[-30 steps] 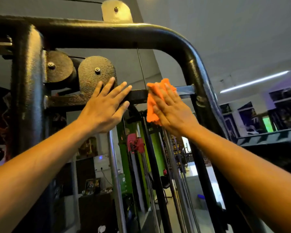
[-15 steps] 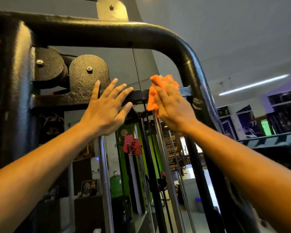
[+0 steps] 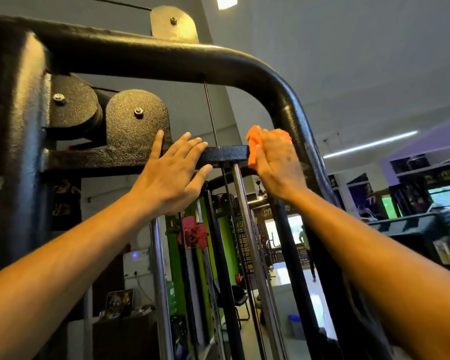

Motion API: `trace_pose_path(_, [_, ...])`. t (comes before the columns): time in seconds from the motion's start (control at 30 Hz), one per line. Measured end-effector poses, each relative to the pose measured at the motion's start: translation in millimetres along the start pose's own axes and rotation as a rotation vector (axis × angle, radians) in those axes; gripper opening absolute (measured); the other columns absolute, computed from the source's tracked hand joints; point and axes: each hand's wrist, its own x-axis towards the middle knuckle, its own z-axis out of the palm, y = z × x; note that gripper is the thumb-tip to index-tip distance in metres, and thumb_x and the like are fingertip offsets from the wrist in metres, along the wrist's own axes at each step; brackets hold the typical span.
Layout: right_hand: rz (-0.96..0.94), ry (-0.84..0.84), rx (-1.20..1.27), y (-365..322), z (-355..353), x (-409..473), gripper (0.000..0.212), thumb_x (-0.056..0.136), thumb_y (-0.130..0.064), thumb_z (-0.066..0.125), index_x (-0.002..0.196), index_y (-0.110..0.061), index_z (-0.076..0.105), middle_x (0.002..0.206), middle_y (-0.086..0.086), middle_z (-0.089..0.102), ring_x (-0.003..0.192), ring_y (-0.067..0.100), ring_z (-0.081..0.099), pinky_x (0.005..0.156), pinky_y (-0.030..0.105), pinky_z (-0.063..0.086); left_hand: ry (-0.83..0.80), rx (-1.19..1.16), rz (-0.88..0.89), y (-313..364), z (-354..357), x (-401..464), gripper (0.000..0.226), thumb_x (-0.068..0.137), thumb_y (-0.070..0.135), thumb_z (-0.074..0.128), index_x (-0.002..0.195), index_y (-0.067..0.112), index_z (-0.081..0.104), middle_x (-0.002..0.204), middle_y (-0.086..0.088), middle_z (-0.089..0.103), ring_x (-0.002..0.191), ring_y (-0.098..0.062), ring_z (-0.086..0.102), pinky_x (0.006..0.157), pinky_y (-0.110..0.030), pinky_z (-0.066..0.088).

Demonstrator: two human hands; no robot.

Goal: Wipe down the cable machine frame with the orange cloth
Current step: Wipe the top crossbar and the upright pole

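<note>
Dim indoor light is filling most of the view, with a ceiling lamp glowing hard white at the top edge and a long tube light burning out to a streak on the right. Soft glare is running along the curved black frame tube, while its left upright is sinking into shadow. Wide-angle bending is curving straight lines near the edges, and the far background is looking soft and slightly smeared.

R hand + orange cloth slid right along crossbar, now by frame upright
</note>
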Motion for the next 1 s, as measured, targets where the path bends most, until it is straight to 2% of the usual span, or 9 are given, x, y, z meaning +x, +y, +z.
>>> trace_pose_path(0.1, [-0.074,-0.082,-0.004,-18.8,16.3,-14.8,0.055,0.117,-0.052,0.028,0.169,-0.033,0.029,0.175,-0.003,0.029,0.166,0.020,0.016,0.137,0.052,0.010,-0.009,-0.004,0.002,12.1,3.7,6.8,0.079,0.105,0.065,0.013,0.169,0.020,0.025,0.178,0.004,0.020,0.166,-0.012,0.002,0.130,-0.057,-0.014])
trace_pose_path(0.13, [-0.132,-0.109,-0.017,-17.5,13.1,-16.6,0.056,0.118,-0.052,0.029,0.171,-0.035,0.025,0.178,-0.004,0.025,0.167,0.018,0.012,0.137,0.051,0.010,-0.015,-0.006,0.007,17.6,5.8,9.5,0.080,0.105,0.065,0.012,0.169,0.019,0.023,0.178,0.003,0.019,0.166,-0.012,0.001,0.130,-0.057,-0.014])
trace_pose_path(0.2, [-0.171,-0.156,-0.055,0.2,-2.3,-12.6,0.056,0.117,-0.052,0.031,0.171,-0.039,0.022,0.177,-0.005,0.026,0.166,0.017,0.018,0.135,0.049,0.021,-0.028,-0.018,0.025,29.3,10.7,16.0,0.081,0.105,0.065,0.010,0.170,0.019,0.020,0.179,0.002,0.016,0.166,-0.013,-0.001,0.130,-0.056,-0.015])
trace_pose_path(0.33, [0.013,-0.145,-0.117,27.8,-27.4,-2.9,0.054,0.115,-0.054,0.031,0.165,-0.034,0.034,0.162,-0.008,0.039,0.154,0.016,0.037,0.117,0.054,0.050,-0.030,-0.036,0.044,43.2,20.1,27.1,0.076,0.109,0.063,0.015,0.171,0.020,0.019,0.179,0.002,0.014,0.166,-0.016,-0.002,0.130,-0.057,-0.015])
trace_pose_path(0.5, [-0.089,-0.208,-0.083,4.3,-24.0,-19.5,0.061,0.116,-0.054,0.035,0.172,-0.039,0.017,0.178,-0.009,0.020,0.165,0.022,0.020,0.117,0.044,0.042,-0.057,-0.029,0.016,55.7,22.6,35.2,0.073,0.110,0.063,0.017,0.172,0.024,0.016,0.180,0.005,0.010,0.166,-0.015,-0.005,0.130,-0.060,-0.014])
trace_pose_path(0.57, [-0.166,-0.242,-0.128,21.4,-33.3,-17.6,0.063,0.116,-0.053,0.037,0.173,-0.040,0.015,0.179,-0.009,0.019,0.166,0.023,0.017,0.119,0.048,0.042,-0.068,-0.011,0.022,61.6,25.7,39.8,0.072,0.110,0.064,0.016,0.172,0.028,0.013,0.180,0.006,0.007,0.166,-0.016,-0.007,0.129,-0.061,-0.015])
trace_pose_path(0.67, [-0.111,-0.223,-0.214,53.1,-49.5,-4.6,0.061,0.114,-0.053,0.041,0.170,-0.038,0.023,0.176,-0.005,0.024,0.164,0.025,0.023,0.119,0.058,0.048,-0.079,0.027,0.022,69.3,29.8,45.6,0.069,0.110,0.065,0.015,0.172,0.033,0.010,0.180,0.007,0.004,0.166,-0.017,-0.009,0.129,-0.063,-0.015])
trace_pose_path(0.83, [-0.168,-0.212,-0.148,45.7,-38.4,-16.9,0.067,0.116,-0.050,0.040,0.174,-0.026,0.017,0.181,-0.002,0.012,0.169,0.022,-0.004,0.128,0.049,0.026,-0.073,0.076,0.009,85.0,35.3,54.6,0.068,0.110,0.064,0.016,0.171,0.036,0.007,0.180,0.007,0.008,0.166,-0.019,-0.007,0.130,-0.062,-0.013])
trace_pose_path(1.0, [-0.379,-0.309,-0.187,77.0,-63.4,1.4,0.065,0.112,-0.048,0.045,0.171,-0.025,0.030,0.177,0.002,0.029,0.167,0.029,0.018,0.116,0.060,0.049,-0.083,0.066,-0.024,96.6,37.1,65.7,0.068,0.110,0.065,0.015,0.171,0.036,0.009,0.179,0.006,0.013,0.166,-0.018,-0.004,0.130,-0.061,-0.011])
